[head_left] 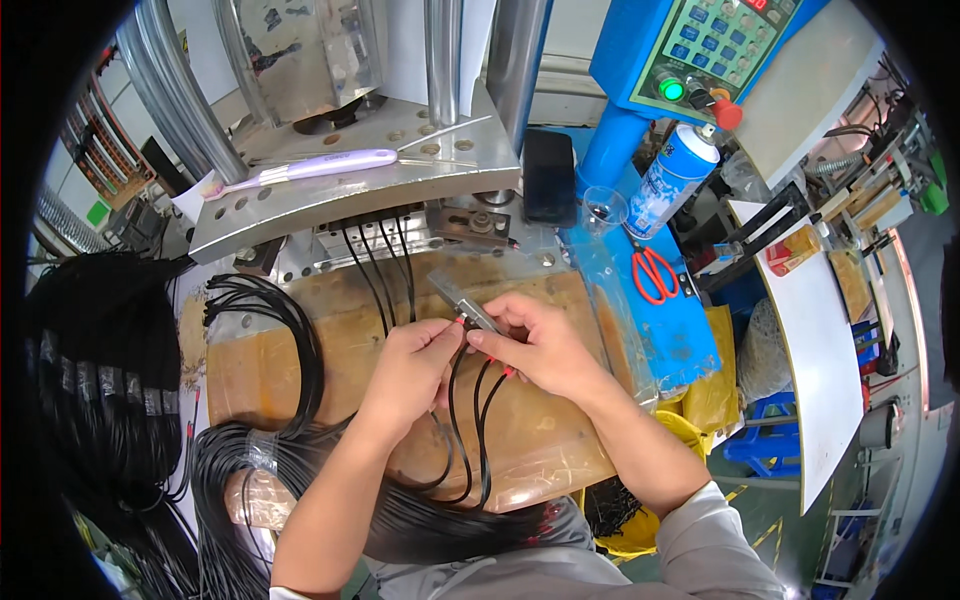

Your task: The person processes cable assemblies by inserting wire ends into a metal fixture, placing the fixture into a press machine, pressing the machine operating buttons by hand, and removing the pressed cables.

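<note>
The left hand (410, 362) pinches a thin, red-tipped black cable (453, 395) between thumb and forefinger, while the right hand (548, 348) grasps a slim grey metal bar (461, 301), its other fingers partly hidden. The hands nearly meet over the brown sheet-covered work surface (545, 445), apparently to steady the small cable end beside the bar. A thick black cable bundle (445, 522) crowds the near edge; ahead, the perforated steel plate (400, 183) limits reach. Red-handled scissors (653, 275) lie to the right.
</note>
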